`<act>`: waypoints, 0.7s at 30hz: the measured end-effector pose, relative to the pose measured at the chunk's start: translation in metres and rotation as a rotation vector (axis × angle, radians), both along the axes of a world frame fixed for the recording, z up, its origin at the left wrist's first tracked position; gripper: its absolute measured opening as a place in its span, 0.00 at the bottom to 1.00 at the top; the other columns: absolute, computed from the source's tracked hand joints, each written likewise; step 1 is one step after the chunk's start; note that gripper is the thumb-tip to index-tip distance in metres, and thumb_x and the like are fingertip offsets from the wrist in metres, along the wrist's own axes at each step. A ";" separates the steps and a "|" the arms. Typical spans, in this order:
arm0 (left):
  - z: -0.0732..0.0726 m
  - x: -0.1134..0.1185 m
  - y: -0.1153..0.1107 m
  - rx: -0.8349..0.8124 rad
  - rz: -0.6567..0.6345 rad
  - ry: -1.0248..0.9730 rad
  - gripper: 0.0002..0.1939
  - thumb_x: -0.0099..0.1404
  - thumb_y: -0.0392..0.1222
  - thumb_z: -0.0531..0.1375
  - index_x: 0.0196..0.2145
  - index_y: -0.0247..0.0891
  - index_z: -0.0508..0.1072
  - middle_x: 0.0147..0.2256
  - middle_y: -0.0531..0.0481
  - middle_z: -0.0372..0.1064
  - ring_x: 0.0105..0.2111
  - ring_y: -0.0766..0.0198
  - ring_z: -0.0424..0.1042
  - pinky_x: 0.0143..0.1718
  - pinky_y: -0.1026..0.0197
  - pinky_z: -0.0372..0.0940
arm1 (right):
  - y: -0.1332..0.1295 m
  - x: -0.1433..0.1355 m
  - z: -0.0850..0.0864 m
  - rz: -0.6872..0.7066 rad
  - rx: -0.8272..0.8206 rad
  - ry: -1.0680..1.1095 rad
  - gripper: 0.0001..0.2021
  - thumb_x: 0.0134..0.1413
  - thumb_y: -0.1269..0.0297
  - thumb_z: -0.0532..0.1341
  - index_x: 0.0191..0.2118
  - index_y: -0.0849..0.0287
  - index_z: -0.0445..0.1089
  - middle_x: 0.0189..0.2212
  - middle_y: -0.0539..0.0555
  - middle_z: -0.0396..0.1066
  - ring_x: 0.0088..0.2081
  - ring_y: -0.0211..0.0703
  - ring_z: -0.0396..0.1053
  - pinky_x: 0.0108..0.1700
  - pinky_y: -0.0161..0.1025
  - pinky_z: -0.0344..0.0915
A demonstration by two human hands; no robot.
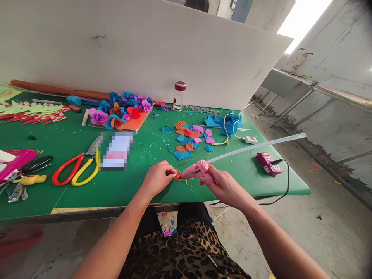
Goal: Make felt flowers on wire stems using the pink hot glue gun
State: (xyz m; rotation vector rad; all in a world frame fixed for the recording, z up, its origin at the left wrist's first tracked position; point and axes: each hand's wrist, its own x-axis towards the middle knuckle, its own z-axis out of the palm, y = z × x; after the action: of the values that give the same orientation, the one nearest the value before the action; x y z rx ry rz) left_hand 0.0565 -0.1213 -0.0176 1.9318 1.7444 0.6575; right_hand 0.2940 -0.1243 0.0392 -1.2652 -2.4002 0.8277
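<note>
My right hand (221, 182) is wrapped round a pink hot glue gun (194, 169), with a long translucent glue stick (255, 147) jutting from its back. The gun's nozzle points left, at a small brown paper piece (178, 175). My left hand (159, 176) pinches that piece between thumb and fingertips, just above the green table near its front edge. Whether the nozzle touches the paper I cannot make out. Beyond my hands lie loose cut petals (188, 135) in brown, blue, purple and red.
Paper flowers (128, 108) are heaped at the back left. Red-and-yellow-handled scissors (84, 164) lie left of my left hand. A lidded glass jar (179, 96) stands against the white board (139, 50). On the right are a pink power socket (269, 164) and a white charger (250, 139).
</note>
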 end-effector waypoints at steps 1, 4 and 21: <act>0.000 0.000 0.000 0.001 0.001 0.001 0.10 0.56 0.37 0.58 0.26 0.44 0.79 0.32 0.52 0.73 0.29 0.65 0.69 0.29 0.63 0.58 | 0.000 0.000 0.000 0.000 0.003 -0.005 0.15 0.65 0.56 0.48 0.50 0.56 0.62 0.31 0.52 0.72 0.29 0.42 0.67 0.30 0.35 0.56; 0.001 0.000 0.000 -0.001 0.006 -0.002 0.09 0.56 0.37 0.58 0.26 0.44 0.79 0.32 0.52 0.73 0.29 0.65 0.68 0.29 0.63 0.58 | 0.000 -0.001 0.000 0.006 0.013 -0.017 0.15 0.65 0.56 0.48 0.51 0.57 0.62 0.30 0.52 0.71 0.28 0.42 0.67 0.29 0.34 0.54; -0.002 -0.001 0.000 -0.001 -0.004 -0.032 0.09 0.56 0.36 0.58 0.27 0.44 0.78 0.33 0.54 0.74 0.30 0.65 0.69 0.29 0.63 0.58 | 0.001 -0.001 0.002 -0.006 -0.007 0.005 0.16 0.65 0.55 0.48 0.50 0.56 0.63 0.31 0.52 0.72 0.29 0.42 0.67 0.29 0.35 0.55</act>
State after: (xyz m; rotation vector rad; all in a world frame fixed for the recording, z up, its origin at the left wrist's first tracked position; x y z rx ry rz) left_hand 0.0554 -0.1213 -0.0201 1.9132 1.7212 0.6818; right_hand 0.2934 -0.1237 0.0416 -1.2706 -2.3908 0.8374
